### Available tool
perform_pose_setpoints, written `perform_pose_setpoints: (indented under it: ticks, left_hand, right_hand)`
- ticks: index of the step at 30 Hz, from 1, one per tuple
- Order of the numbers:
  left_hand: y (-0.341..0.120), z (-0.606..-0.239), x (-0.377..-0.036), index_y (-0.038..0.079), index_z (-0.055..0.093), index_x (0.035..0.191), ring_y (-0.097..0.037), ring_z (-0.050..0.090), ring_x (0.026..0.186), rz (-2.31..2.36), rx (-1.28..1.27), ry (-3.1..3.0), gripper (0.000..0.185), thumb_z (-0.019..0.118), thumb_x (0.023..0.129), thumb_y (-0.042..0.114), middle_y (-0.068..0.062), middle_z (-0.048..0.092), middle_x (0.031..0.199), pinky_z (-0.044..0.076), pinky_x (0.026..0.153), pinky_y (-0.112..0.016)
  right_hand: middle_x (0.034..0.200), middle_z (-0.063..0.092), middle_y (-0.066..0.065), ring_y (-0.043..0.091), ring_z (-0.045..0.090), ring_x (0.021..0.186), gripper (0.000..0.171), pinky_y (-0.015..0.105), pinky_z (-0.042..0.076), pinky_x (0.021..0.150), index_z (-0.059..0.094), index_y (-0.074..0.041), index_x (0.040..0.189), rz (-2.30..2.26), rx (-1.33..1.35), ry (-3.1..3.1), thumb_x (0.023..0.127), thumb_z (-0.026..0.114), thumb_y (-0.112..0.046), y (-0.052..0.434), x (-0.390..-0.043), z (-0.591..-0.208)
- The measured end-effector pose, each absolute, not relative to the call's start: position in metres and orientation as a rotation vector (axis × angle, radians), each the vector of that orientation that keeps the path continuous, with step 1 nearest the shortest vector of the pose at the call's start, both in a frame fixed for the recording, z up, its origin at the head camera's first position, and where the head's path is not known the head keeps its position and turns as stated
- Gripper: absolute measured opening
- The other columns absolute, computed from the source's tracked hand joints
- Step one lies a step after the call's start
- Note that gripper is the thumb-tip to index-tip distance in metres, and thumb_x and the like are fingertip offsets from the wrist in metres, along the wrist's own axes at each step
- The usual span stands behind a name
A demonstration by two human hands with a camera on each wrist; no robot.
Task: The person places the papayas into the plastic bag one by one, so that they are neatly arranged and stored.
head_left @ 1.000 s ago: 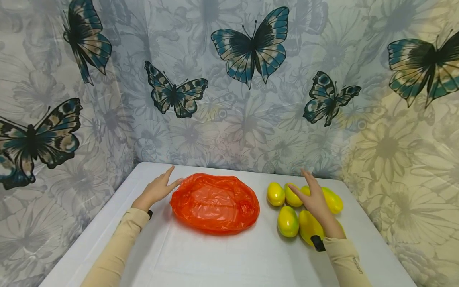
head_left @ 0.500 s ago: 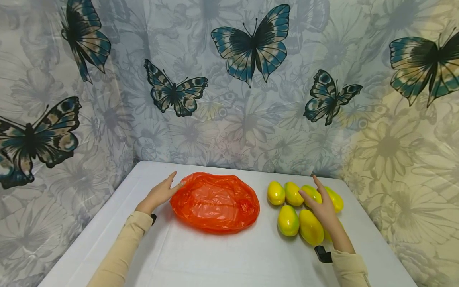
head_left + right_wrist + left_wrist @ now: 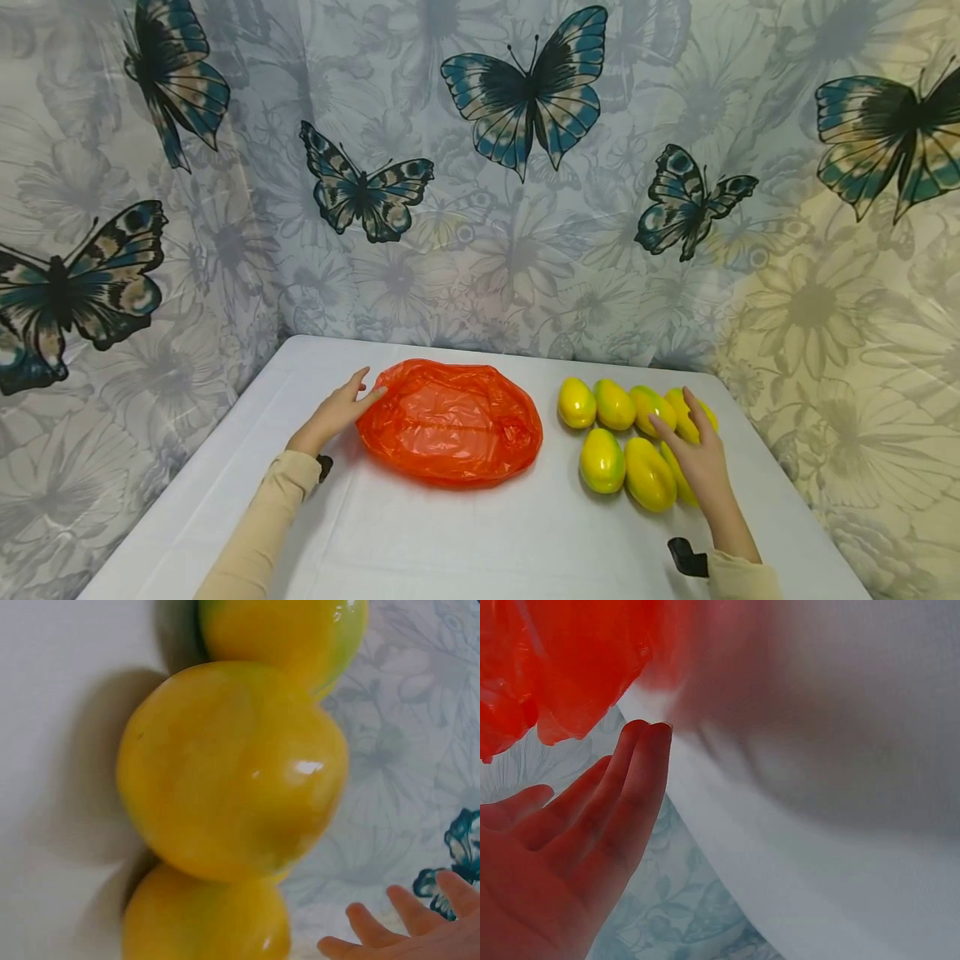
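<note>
A crumpled red plastic bag [image 3: 450, 429] lies spread on the white table, its rim raised in a rough ring. My left hand [image 3: 336, 414] is at its left edge, fingers extended and holding nothing; in the left wrist view its fingers [image 3: 634, 787] are apart from the hanging red plastic [image 3: 592, 667]. On the right, several shiny yellow-green mangoes [image 3: 602, 461] sit in two rows. Above the right end of these rows hovers my right hand [image 3: 701, 458], fingers spread, partly covering the rightmost fruit. The right wrist view shows a mango [image 3: 232, 772] close up, with fingers [image 3: 412, 911] away from it.
A white cloth covers the table [image 3: 450, 546]. Behind and at both sides hangs a floral curtain [image 3: 517, 275] printed with butterflies. Between the bag and the mangoes is a narrow strip of tabletop.
My right hand has drawn back toward me and rightward, uncovering more mangoes. My left hand has shifted slightly right and lower, closer to the bag's rim. Bag and mangoes stay put.
</note>
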State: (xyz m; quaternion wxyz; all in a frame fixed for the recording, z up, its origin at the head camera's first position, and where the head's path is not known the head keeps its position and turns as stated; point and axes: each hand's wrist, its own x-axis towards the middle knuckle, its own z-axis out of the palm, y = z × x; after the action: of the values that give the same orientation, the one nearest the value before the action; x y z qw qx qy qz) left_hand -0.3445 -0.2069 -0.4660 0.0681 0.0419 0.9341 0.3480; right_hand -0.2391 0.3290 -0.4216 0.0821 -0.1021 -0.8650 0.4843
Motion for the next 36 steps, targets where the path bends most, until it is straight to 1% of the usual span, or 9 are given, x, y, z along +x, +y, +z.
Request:
perform_pose_setpoints:
  ticks: [4, 12, 20, 25, 29, 31, 33, 34, 36]
  left_hand:
    - [-0.207, -0.468, -0.343, 0.008, 0.012, 0.157, -0.048, 0.04, 0.135, 1.106, 0.106, 2.79, 0.085, 0.043, 0.097, 0.059, -0.029, 0.038, 0.15, 0.032, 0.108, -0.064]
    - [-0.207, -0.477, -0.341, 0.005, 0.014, 0.156, -0.047, 0.045, 0.131, 1.184, 0.104, 2.769, 0.078, 0.047, 0.099, 0.049, -0.03, 0.042, 0.147, 0.041, 0.104, -0.057]
    - [-0.207, -0.485, -0.342, 0.006, 0.013, 0.156, -0.048, 0.039, 0.135, 1.244, 0.078, 2.736, 0.077, 0.048, 0.1, 0.045, -0.031, 0.04, 0.148, 0.033, 0.109, -0.061]
    - [-0.206, -0.487, -0.341, 0.006, 0.014, 0.156, -0.049, 0.038, 0.135, 1.285, 0.072, 2.716, 0.076, 0.049, 0.1, 0.044, -0.031, 0.038, 0.148, 0.033, 0.109, -0.061]
    - [-0.206, -0.488, -0.34, 0.004, 0.015, 0.155, -0.048, 0.04, 0.133, 1.31, 0.057, 2.699, 0.075, 0.048, 0.1, 0.044, -0.031, 0.039, 0.147, 0.039, 0.106, -0.059]
    - [-0.206, -0.489, -0.34, 0.005, 0.015, 0.155, -0.045, 0.05, 0.124, 1.335, 0.042, 2.68, 0.075, 0.049, 0.1, 0.044, -0.031, 0.039, 0.147, 0.047, 0.098, -0.052]
    - [-0.207, -0.491, -0.34, 0.005, 0.016, 0.155, -0.036, 0.062, 0.1, 1.379, 0.03, 2.654, 0.074, 0.049, 0.1, 0.042, -0.031, 0.039, 0.147, 0.054, 0.085, -0.042]
    - [-0.207, -0.491, -0.339, 0.005, 0.016, 0.155, -0.03, 0.063, 0.087, 1.401, 0.026, 2.639, 0.074, 0.05, 0.1, 0.041, -0.032, 0.039, 0.147, 0.055, 0.077, -0.037]
    - [-0.208, -0.492, -0.34, 0.004, 0.015, 0.155, -0.02, 0.056, 0.065, 1.454, 0.026, 2.604, 0.074, 0.051, 0.1, 0.039, -0.033, 0.038, 0.147, 0.052, 0.065, -0.031]
  right_hand:
    - [0.166, 0.0, 0.01, 0.043, 0.004, 0.15, 0.085, 0.07, 0.01, 0.113, 0.002, -0.031, 0.158, 1.463, -0.335, -2.53, 0.095, 0.056, -0.05, 0.336, -0.233, -0.428]
    - [0.166, -0.004, 0.003, 0.038, -0.003, 0.152, 0.086, 0.069, 0.0, 0.115, 0.002, -0.03, 0.158, 1.527, -0.416, -2.463, 0.094, 0.057, -0.05, 0.351, -0.224, -0.439]
    - [0.166, -0.001, 0.002, 0.036, 0.0, 0.152, 0.088, 0.064, 0.002, 0.118, 0.003, -0.028, 0.158, 1.54, -0.548, -2.419, 0.093, 0.06, -0.049, 0.361, -0.218, -0.452]
    - [0.166, -0.003, 0.003, 0.038, 0.0, 0.152, 0.09, 0.061, 0.008, 0.119, 0.002, -0.028, 0.158, 1.588, -0.632, -2.379, 0.092, 0.06, -0.05, 0.365, -0.217, -0.458]
    - [0.166, -0.004, 0.004, 0.04, 0.001, 0.151, 0.091, 0.061, 0.015, 0.118, 0.002, -0.027, 0.158, 1.616, -0.689, -2.365, 0.092, 0.061, -0.05, 0.367, -0.217, -0.464]
    - [0.166, -0.004, 0.005, 0.041, 0.002, 0.151, 0.091, 0.061, 0.017, 0.117, 0.002, -0.027, 0.158, 1.622, -0.713, -2.363, 0.092, 0.06, -0.05, 0.368, -0.217, -0.466]
    - [0.166, -0.005, 0.006, 0.042, 0.003, 0.151, 0.092, 0.061, 0.017, 0.117, 0.002, -0.026, 0.158, 1.626, -0.731, -2.367, 0.092, 0.06, -0.051, 0.368, -0.218, -0.468]
    - [0.166, -0.005, 0.006, 0.042, 0.004, 0.151, 0.092, 0.061, 0.017, 0.117, 0.002, -0.025, 0.158, 1.631, -0.736, -2.37, 0.092, 0.06, -0.052, 0.369, -0.218, -0.47]
    - [0.166, -0.006, 0.007, 0.043, 0.004, 0.15, 0.092, 0.061, 0.018, 0.117, 0.001, -0.025, 0.158, 1.638, -0.75, -2.372, 0.092, 0.06, -0.053, 0.368, -0.218, -0.471]
